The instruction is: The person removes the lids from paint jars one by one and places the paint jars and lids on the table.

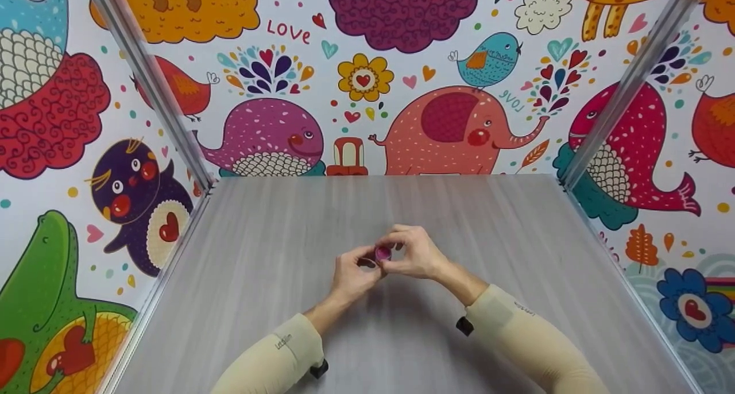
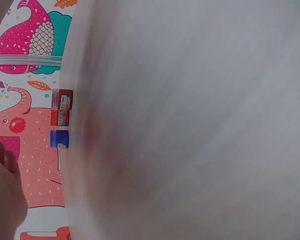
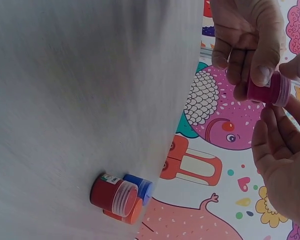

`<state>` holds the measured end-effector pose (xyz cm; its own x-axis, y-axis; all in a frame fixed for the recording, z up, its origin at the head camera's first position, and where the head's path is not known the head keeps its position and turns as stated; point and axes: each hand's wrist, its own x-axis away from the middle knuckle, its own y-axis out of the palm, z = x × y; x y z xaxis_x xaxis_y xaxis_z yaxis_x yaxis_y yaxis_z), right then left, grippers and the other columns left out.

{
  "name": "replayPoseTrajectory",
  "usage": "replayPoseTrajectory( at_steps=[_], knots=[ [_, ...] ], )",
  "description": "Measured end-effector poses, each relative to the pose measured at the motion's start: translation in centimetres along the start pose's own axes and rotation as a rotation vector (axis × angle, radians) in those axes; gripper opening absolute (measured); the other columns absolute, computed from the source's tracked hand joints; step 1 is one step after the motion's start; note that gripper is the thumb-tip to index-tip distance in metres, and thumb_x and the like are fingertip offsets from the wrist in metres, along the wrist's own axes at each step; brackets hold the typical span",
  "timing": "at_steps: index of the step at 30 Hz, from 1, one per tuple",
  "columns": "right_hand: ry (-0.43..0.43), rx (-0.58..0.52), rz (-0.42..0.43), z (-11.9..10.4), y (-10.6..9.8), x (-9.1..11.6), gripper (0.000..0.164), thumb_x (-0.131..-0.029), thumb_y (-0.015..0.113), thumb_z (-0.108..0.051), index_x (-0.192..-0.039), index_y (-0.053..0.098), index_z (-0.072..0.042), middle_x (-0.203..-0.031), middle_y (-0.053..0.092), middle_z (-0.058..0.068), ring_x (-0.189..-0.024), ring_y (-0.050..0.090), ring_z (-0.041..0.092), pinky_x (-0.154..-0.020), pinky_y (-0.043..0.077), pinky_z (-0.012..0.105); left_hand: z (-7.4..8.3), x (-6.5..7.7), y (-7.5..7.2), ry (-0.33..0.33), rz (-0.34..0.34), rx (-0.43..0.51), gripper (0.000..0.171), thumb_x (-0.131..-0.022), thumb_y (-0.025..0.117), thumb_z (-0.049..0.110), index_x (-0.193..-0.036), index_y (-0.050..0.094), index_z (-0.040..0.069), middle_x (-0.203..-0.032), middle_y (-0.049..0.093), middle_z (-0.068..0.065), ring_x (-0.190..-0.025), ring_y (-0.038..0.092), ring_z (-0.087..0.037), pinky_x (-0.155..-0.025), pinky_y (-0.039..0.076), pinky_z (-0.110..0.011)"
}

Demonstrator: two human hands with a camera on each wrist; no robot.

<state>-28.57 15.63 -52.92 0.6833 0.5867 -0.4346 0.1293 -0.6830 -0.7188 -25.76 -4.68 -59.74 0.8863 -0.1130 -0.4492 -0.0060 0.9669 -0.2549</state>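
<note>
Both hands meet in front of me around one small magenta jar [image 1: 383,252] with a clear ribbed lid. In the head view, my left hand [image 1: 354,274] is on its left and my right hand [image 1: 418,254] on its right. The right wrist view shows the left thumb and fingers gripping the coloured body of the jar [image 3: 261,90]. There the right hand [image 3: 285,172] has its thumb and fingers around the lid end. The jar lies tilted on its side between them. At the edge of the left wrist view only part of the left hand [image 2: 7,200] appears.
A dark red jar [image 3: 104,192], an orange jar [image 3: 133,214] and a blue jar [image 3: 143,186] stand close together on the grey wood-grain table [image 1: 275,221]. Walls with printed cartoon animals [image 1: 453,135] and metal corner posts [image 1: 155,89] enclose the table.
</note>
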Motion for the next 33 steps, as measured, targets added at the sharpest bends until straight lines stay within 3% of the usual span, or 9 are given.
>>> replayPoseTrajectory(
  at_steps=[4,13,33],
  knots=[
    [-0.021,-0.012,-0.001,-0.07,-0.04,-0.12,0.026,-0.088,0.089,-0.016,-0.114,0.086,-0.013,-0.100,0.080,0.005,-0.088,0.075,0.027,-0.079,0.067,0.044,-0.11,0.09,-0.07,-0.005,0.000,-0.010,0.027,-0.086,0.093,0.004,-0.112,0.085,0.010,-0.104,0.087,-0.009,-0.091,0.081,-0.018,-0.086,0.070,-0.052],
    [-0.040,-0.009,0.022,0.02,-0.12,-0.27,0.026,-0.087,0.087,-0.014,-0.113,0.087,-0.014,-0.098,0.080,0.003,-0.086,0.071,0.013,-0.076,0.065,0.048,-0.07,0.26,-0.08,-0.026,0.003,-0.003,0.029,-0.089,0.095,0.012,-0.116,0.085,0.014,-0.104,0.087,-0.005,-0.093,0.080,-0.019,-0.087,0.070,-0.053],
    [-0.032,-0.013,0.022,-0.23,-0.29,-0.19,0.027,-0.088,0.089,-0.015,-0.115,0.087,-0.012,-0.103,0.082,0.005,-0.089,0.073,0.018,-0.078,0.066,0.050,0.08,0.07,-0.50,-0.065,0.003,-0.031,0.029,-0.085,0.099,0.016,-0.111,0.087,0.013,-0.100,0.087,-0.005,-0.091,0.080,-0.015,-0.086,0.070,-0.050]
  ],
)
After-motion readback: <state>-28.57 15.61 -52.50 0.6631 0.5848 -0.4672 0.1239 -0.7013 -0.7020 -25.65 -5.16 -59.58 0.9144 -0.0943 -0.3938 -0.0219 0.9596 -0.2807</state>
